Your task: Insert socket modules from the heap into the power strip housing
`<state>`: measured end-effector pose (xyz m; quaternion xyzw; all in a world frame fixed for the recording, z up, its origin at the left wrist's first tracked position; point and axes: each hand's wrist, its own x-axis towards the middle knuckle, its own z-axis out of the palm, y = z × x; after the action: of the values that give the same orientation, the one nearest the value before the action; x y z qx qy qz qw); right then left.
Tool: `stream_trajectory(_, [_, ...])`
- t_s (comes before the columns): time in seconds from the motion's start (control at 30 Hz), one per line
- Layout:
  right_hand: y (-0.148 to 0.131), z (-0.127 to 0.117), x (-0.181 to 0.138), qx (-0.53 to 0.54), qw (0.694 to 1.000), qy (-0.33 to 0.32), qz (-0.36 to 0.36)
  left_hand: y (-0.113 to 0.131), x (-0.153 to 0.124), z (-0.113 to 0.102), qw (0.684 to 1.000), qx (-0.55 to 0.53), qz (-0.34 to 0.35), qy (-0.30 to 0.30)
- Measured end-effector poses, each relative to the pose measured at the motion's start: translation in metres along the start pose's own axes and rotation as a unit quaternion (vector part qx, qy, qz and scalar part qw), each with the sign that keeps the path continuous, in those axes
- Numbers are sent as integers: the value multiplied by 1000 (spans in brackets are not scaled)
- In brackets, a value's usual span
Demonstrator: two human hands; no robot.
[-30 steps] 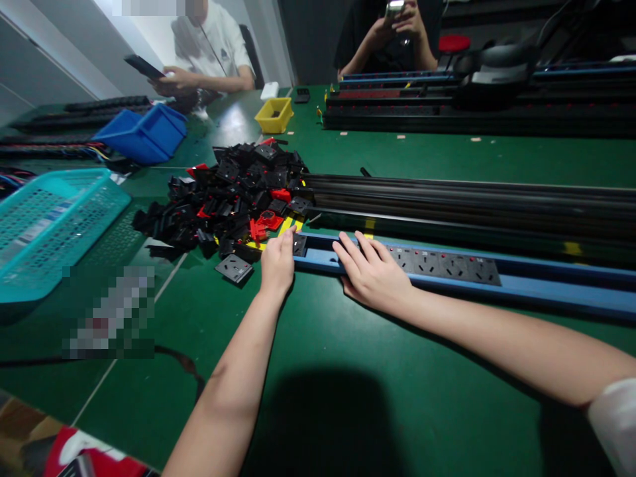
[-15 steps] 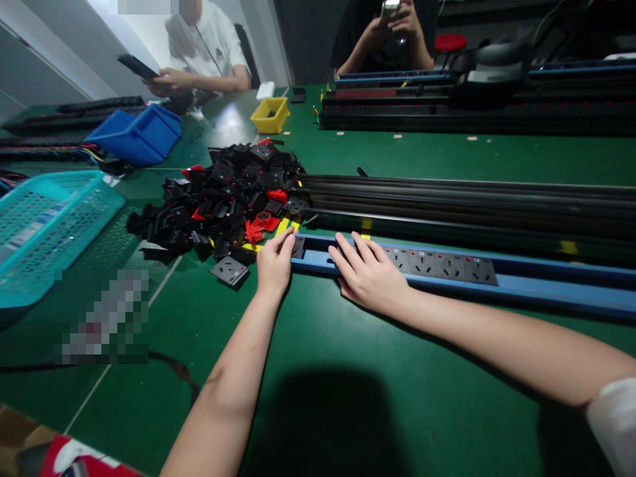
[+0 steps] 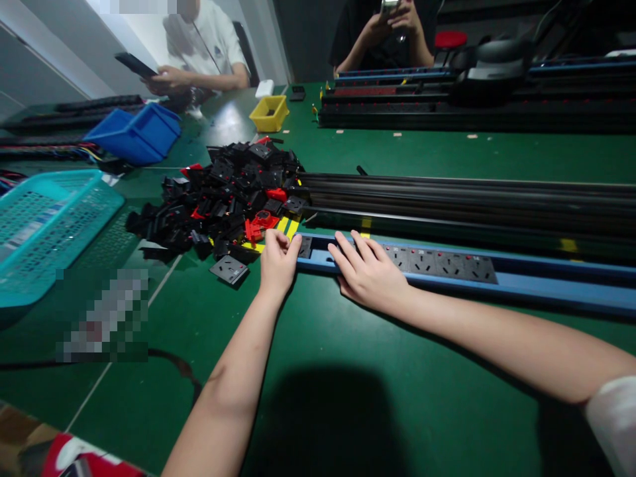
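Note:
A long blue rail (image 3: 527,283) lies across the green table, with several black socket modules (image 3: 440,262) seated in it. My right hand (image 3: 368,271) rests on the rail, fingers spread flat over its channel just left of those modules. My left hand (image 3: 277,260) sits at the rail's left end, fingers curled against a black socket module (image 3: 305,246) that lies in the channel's opening. A heap of black and red socket parts (image 3: 226,195) lies just beyond my left hand. One loose black socket module (image 3: 229,269) lies flat to its left.
Black rails (image 3: 472,199) lie behind the blue rail, more at the far right (image 3: 447,112). A teal basket (image 3: 47,228) stands at left, blue bins (image 3: 134,136) and a yellow bin (image 3: 269,112) further back. Two other people sit across the table holding phones.
My left hand has curled its fingers and the black module at the rail's end has slid slightly right into the channel. My right hand has barely moved.

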<state>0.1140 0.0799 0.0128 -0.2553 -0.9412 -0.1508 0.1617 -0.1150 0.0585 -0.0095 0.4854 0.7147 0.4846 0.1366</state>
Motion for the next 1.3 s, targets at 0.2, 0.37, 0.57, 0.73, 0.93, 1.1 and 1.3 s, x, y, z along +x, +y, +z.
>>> stream_trajectory(0.2, [0,2,0,-5,1000,8,0,7,1,-3,999,0,22,-28])
stream_trajectory(0.37, [0,1,1,-8,1000,11,0,6,0,-3,999,-19,28,-28])
stream_trajectory(0.57, [0,2,0,-4,1000,14,3,3,-1,-2,997,-53,41,-41])
stream_trajectory(0.73, [-1,3,0,-4,1000,16,2,6,-3,-3,994,-77,42,-69])
stream_trajectory(0.93, [0,2,-1,-4,1000,12,3,11,-5,-4,985,-132,49,-102])
stream_trajectory(1.1, [0,2,-1,-6,1000,9,1,11,-5,-5,986,-76,101,-112])
stream_trajectory(1.3, [1,2,-1,-2,1000,4,0,10,-5,-4,985,-45,120,-118])
